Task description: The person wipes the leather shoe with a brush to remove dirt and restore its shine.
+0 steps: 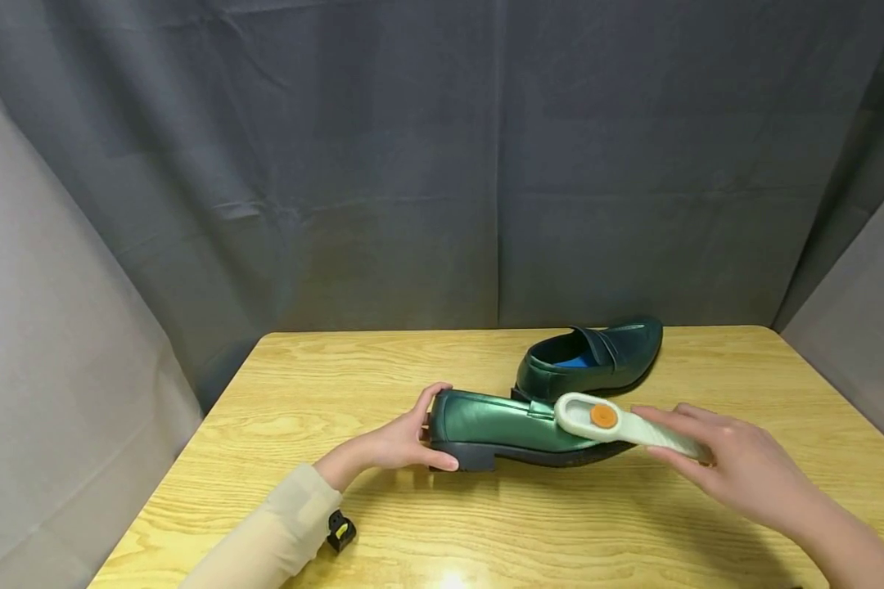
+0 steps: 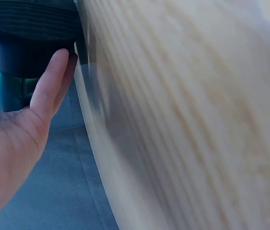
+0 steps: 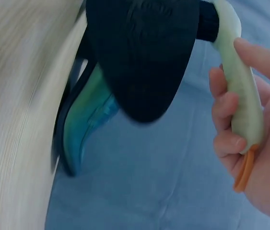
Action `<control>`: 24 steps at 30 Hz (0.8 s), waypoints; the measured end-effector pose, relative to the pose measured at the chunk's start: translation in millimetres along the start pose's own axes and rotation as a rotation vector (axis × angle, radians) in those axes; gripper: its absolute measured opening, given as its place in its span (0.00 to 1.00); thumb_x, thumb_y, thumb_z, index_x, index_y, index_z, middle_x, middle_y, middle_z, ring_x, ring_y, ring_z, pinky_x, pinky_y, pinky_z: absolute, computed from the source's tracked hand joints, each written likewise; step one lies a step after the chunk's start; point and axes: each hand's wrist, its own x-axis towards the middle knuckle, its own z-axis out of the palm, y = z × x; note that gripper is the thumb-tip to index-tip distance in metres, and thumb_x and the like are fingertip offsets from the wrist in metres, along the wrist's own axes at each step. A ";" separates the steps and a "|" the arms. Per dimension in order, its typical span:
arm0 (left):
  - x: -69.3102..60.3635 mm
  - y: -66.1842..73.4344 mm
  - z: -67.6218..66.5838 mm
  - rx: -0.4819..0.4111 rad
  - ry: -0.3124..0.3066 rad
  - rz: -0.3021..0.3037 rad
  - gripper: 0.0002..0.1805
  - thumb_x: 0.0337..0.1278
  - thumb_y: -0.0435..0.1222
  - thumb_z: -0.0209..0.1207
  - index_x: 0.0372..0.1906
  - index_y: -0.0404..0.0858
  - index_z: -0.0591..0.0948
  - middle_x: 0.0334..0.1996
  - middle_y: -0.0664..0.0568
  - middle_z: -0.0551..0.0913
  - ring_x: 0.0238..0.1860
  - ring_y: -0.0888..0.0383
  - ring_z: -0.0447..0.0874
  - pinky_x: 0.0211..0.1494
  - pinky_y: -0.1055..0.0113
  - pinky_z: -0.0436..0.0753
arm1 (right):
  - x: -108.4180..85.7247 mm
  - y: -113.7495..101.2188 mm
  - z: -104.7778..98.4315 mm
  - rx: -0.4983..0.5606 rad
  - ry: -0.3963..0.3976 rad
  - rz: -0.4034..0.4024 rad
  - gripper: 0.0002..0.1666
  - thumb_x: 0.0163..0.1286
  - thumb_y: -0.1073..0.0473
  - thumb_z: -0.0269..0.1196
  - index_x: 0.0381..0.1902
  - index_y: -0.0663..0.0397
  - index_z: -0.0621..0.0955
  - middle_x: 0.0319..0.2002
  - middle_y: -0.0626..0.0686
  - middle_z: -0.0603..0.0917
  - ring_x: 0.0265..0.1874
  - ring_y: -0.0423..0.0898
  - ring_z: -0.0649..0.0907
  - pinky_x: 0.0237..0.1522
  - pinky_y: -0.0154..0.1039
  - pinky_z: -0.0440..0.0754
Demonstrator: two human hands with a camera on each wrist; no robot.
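Note:
A shiny green loafer with a black sole lies across the middle of the head view, heel to the left. My left hand grips its heel, thumb on the heel block and fingers round the back. The left wrist view shows that heel in the hand. By its pale green handle, my right hand holds a brush with an orange button. Its dark bristles meet the shoe's upper near the front. The sole faces the right wrist camera.
Behind the held shoe stands a second dark green loafer, upright with a blue insole, toe to the right. A wooden table lies under everything, with a grey curtain behind. A small black device is by the left sleeve.

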 end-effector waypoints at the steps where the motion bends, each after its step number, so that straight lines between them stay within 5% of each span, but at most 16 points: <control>1: 0.1 0.4 0.3 0.000 0.002 -0.002 0.55 0.52 0.35 0.71 0.73 0.59 0.44 0.59 0.38 0.66 0.55 0.45 0.76 0.54 0.56 0.76 | 0.6 5.9 -1.4 -0.017 0.004 0.026 0.28 0.57 0.53 0.73 0.57 0.40 0.82 0.36 0.45 0.81 0.23 0.36 0.73 0.22 0.37 0.68; 7: 0.2 -0.1 2.3 -0.002 0.003 -0.006 0.55 0.52 0.35 0.71 0.73 0.56 0.44 0.59 0.38 0.66 0.54 0.46 0.76 0.54 0.57 0.76 | -1.8 30.8 -7.5 -0.119 0.024 0.137 0.27 0.61 0.52 0.71 0.57 0.51 0.81 0.31 0.44 0.78 0.20 0.39 0.66 0.19 0.37 0.61; 13: -0.3 -1.1 2.2 0.004 0.008 -0.008 0.54 0.52 0.36 0.71 0.72 0.60 0.44 0.59 0.38 0.65 0.54 0.46 0.76 0.53 0.57 0.76 | -6.3 19.2 -10.0 -0.045 0.060 0.087 0.28 0.58 0.54 0.73 0.57 0.45 0.82 0.36 0.45 0.82 0.23 0.37 0.69 0.22 0.37 0.65; 17: 0.1 -0.6 0.9 -0.002 0.004 0.002 0.54 0.52 0.35 0.71 0.73 0.59 0.44 0.60 0.38 0.64 0.55 0.45 0.76 0.53 0.57 0.77 | -8.0 5.4 -9.5 0.003 -0.001 0.063 0.28 0.56 0.53 0.74 0.57 0.40 0.82 0.38 0.44 0.82 0.25 0.34 0.71 0.24 0.35 0.68; 24: 0.6 0.9 1.8 -0.013 0.006 0.001 0.54 0.53 0.35 0.71 0.72 0.60 0.44 0.61 0.38 0.63 0.55 0.45 0.76 0.53 0.57 0.77 | -12.9 9.7 -14.7 0.036 -0.074 0.153 0.27 0.61 0.51 0.71 0.58 0.44 0.82 0.45 0.54 0.85 0.33 0.42 0.80 0.27 0.39 0.73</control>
